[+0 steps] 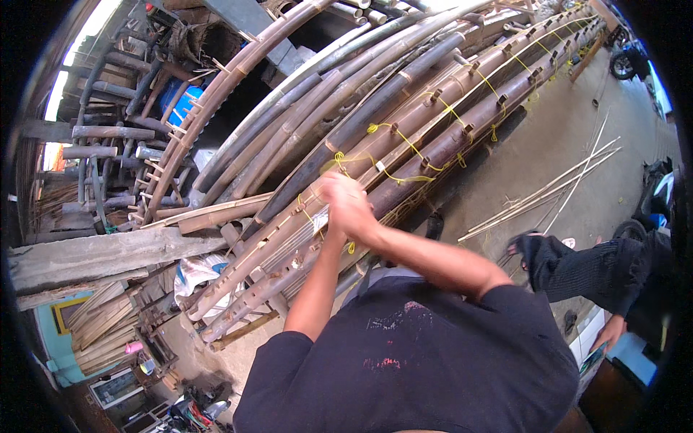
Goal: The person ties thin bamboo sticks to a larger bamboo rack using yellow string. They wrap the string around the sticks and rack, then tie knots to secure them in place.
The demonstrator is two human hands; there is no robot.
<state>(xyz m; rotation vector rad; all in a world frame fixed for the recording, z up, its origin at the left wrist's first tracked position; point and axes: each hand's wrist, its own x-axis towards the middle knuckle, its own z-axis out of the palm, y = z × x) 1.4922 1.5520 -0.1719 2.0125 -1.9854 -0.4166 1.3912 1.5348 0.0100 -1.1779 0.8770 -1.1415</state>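
Observation:
My left hand [335, 189] and my right hand [354, 211] are pressed together, closed, above a long bamboo frame. Motion blurs them a little, and whatever lies between the fingers is hidden. Under and beyond them run two thick brown bamboo poles [462, 148], side by side, with short wooden pegs standing up along their length. Yellow string [415, 151] is looped from peg to peg and across the poles. A knotted bunch of yellow string [339, 157] shows just beyond my hands. Pale strips [289, 242] lie lengthwise between the poles at the near left.
Several dark bamboo poles [361, 123] are stacked beyond the frame. A curved pegged pole [209, 108] leans at the left, near a wooden beam [115, 256]. Thin sticks [541, 191] lie on the floor at right. Another person in dark clothing [592, 263] is at the right edge.

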